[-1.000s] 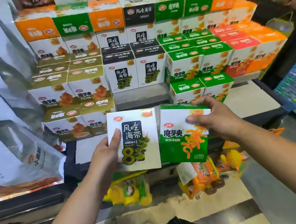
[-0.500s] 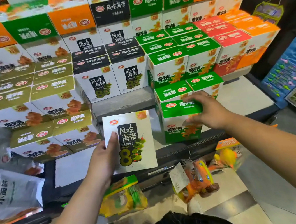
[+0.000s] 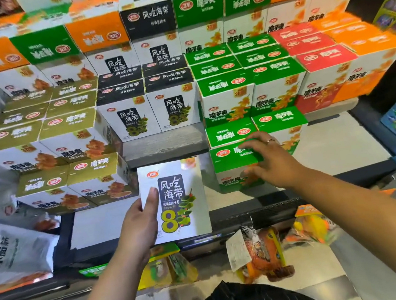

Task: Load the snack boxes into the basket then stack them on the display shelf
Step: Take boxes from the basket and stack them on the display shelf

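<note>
Head view: the display shelf carries stacked snack boxes in colour blocks: olive stacks at 9 o'clock, black-topped ones at 12, green ones at 1, red and orange at 2. The right hand grasps a green box, fingers over its top and thumb on its front, on the shelf at the foot of the green stack. The left hand holds a white box upright at 6 o'clock, thumb across its face.

A second ago the green box was in the air beside the white one; now it is down on the shelf.

The white box reads "风吃海带" above a large "8"; the green boxes read "魔芋爽".
</note>
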`<state>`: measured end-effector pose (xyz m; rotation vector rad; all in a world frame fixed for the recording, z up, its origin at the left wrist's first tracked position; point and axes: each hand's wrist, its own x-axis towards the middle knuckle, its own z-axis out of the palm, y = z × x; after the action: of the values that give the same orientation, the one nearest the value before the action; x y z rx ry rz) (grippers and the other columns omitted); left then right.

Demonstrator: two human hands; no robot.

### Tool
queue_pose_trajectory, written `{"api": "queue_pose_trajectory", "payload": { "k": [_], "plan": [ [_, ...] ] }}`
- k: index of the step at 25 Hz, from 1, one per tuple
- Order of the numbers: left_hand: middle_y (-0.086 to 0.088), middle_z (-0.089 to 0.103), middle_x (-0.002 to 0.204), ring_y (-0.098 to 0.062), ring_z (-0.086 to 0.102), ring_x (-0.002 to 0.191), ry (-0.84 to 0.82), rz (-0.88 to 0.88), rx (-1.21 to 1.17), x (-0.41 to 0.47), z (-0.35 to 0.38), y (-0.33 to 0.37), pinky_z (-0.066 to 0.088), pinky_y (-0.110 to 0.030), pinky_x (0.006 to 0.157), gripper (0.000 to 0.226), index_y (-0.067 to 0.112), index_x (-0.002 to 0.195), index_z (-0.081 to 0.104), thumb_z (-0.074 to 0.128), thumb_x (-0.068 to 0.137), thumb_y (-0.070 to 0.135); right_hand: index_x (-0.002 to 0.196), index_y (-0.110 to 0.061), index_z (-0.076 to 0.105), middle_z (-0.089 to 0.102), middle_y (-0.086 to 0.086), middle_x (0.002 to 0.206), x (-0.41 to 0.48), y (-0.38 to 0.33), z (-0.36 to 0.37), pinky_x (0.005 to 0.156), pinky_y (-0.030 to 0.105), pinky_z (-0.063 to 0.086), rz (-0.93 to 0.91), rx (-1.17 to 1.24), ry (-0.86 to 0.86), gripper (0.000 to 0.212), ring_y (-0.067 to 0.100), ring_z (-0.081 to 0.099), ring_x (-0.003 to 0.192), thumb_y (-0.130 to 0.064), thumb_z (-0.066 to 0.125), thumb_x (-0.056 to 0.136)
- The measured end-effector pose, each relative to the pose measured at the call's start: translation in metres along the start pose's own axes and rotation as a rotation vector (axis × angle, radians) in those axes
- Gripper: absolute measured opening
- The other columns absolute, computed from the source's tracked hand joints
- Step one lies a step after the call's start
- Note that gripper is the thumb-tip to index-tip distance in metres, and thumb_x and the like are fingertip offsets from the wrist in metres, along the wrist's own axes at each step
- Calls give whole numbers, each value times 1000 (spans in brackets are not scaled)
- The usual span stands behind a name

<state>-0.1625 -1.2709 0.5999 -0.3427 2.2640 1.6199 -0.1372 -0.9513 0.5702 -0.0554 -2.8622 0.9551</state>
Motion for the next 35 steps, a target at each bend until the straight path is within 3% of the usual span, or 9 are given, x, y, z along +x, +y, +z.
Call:
{"api": "queue_pose_trajectory", "payload": {
  "k": [5, 10, 15, 20, 23, 25, 28, 32, 35],
  "plan": [
    [10, 76, 87, -11, 72, 84, 25, 6, 15, 3, 7, -5, 53, -31, 72, 41, 26, 99, 67, 43, 95, 60, 127, -22, 55, 51, 14, 134, -5, 11, 8, 88, 57, 46, -127, -334, 158, 63, 37, 37, 116, -33, 84, 72],
    [6, 76, 95, -18, 71, 91, 0, -20, 46, 9, 15, -5, 54, -43, 89, 46, 26, 102, 67, 43, 92, 64, 126, -21, 53, 52, 12, 127, -8, 11, 12, 81, 54, 47, -124, -474, 146, 83, 35, 38, 113, -45, 90, 56],
    [7, 75, 91, -13, 72, 82, -10, -3, 37, 14, 19, 2, 51, -28, 65, 39, 25, 99, 66, 45, 95, 58, 123, -23, 54, 56, 10, 125, -8, 6, 17, 84, 49, 43, -96, -527, 206, 82, 35, 42, 111, -40, 91, 53],
    [7, 75, 99, -18, 71, 94, -48, 25, 22, 21, 16, 5, 55, -44, 89, 57, 27, 107, 65, 46, 80, 74, 121, -22, 57, 55, 10, 124, -8, -5, 17, 92, 50, 37, -13, -555, 185, 77, 35, 42, 114, -51, 85, 55],
    [8, 73, 105, -16, 68, 98, -60, 66, 6, 24, 10, 10, 54, -40, 89, 65, 27, 115, 64, 44, 77, 76, 125, -22, 58, 52, 7, 128, -9, -21, 13, 95, 43, 24, 58, -385, 188, 71, 29, 34, 122, -70, 51, 74],
    [10, 71, 105, -13, 65, 95, -45, 86, 6, 26, 5, 16, 50, -30, 76, 60, 26, 118, 62, 44, 83, 71, 129, -20, 55, 50, 8, 132, -7, -44, 8, 97, 45, 29, 84, -197, 198, 69, 29, 32, 124, -66, 43, 80],
    [18, 64, 105, -8, 59, 96, -19, 104, -6, 30, -4, 28, 46, -28, 76, 46, 26, 122, 58, 44, 93, 59, 138, -19, 45, 44, 7, 136, 8, -89, 7, 100, 41, 41, 68, 70, 134, 63, 25, 43, 123, -52, 59, 87],
    [9, 61, 118, -15, 56, 108, -11, 162, 3, 40, -19, 43, 47, -36, 89, 52, 28, 126, 57, 44, 89, 62, 152, -31, 17, 46, -4, 136, 45, -143, 20, 102, 41, 47, 289, 554, -126, 91, 17, 56, 116, -39, 74, 82],
    [11, 65, 109, -14, 61, 101, 7, 216, 15, 51, -33, 55, 50, -37, 82, 43, 31, 119, 59, 45, 91, 61, 152, -28, 23, 58, 1, 128, 70, -159, 28, 97, 49, 51, 352, 650, -148, 93, 22, 59, 115, -31, 79, 79]
  ]
}}
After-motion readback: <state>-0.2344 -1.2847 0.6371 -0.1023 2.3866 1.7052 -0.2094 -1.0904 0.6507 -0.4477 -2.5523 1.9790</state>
